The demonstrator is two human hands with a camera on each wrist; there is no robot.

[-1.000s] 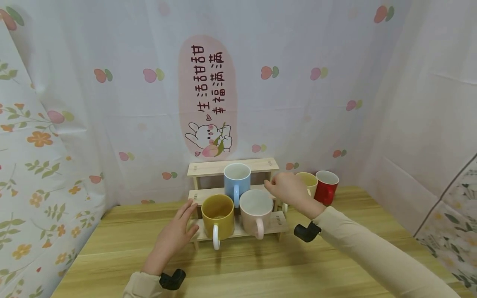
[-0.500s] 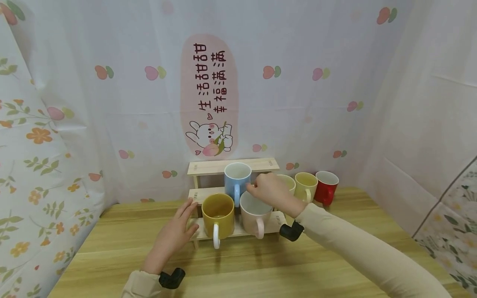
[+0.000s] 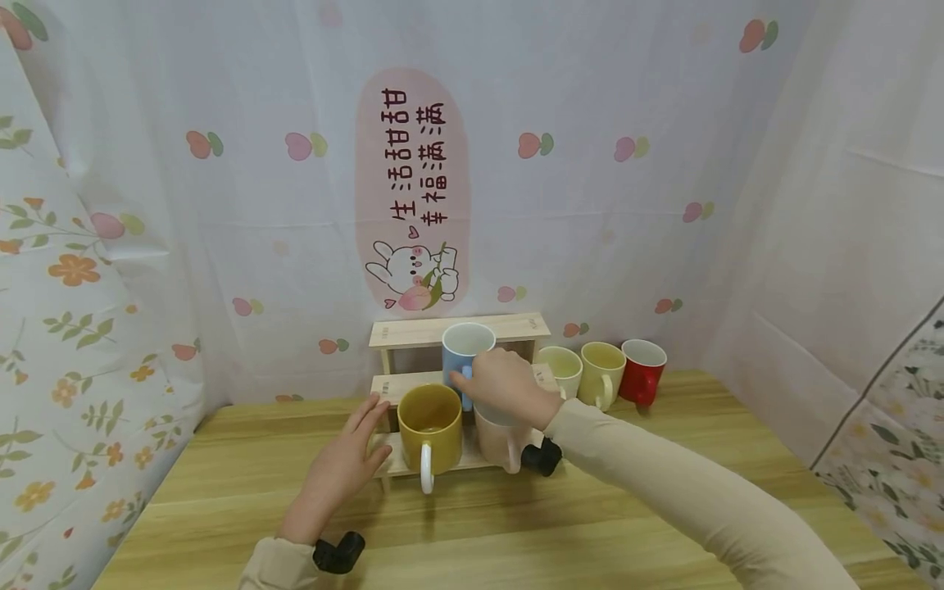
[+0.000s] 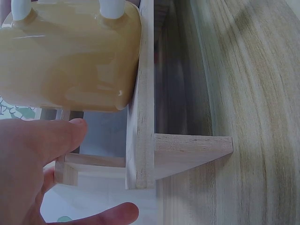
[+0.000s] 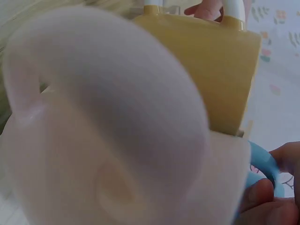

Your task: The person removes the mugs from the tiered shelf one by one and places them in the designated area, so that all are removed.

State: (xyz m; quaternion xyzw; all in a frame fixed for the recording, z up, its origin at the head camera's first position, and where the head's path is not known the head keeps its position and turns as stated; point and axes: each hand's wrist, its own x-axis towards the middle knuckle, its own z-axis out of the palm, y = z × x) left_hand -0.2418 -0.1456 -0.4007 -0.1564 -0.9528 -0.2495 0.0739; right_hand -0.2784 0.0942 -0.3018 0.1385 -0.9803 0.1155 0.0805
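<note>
1. Head view: I have the glossy light blue cylindrical mug upright on the middle tier of the pale wooden three-step shelf, its handle towards the person. What matters most, I judge, is that handle against the right hand, which is at it from the near right side. The left hand is farther, its fingers extended beside the shelf's left end. On the lowest tier stand the mustard-yellow mug with a white handle, seemingly empty, and the pale pink mug, its inside mostly covered from me. Two pale yellow mugs and the red mug with a white interior stand right of the shelf.

2. Left wrist view: I see the left hand grasping nothing, fingers near the mustard mug; whether they touch the wood, I cannot tell.

3. Right wrist view: past the blurred pink handle, I make out thumb and fingers pinching the blue handle.
</note>
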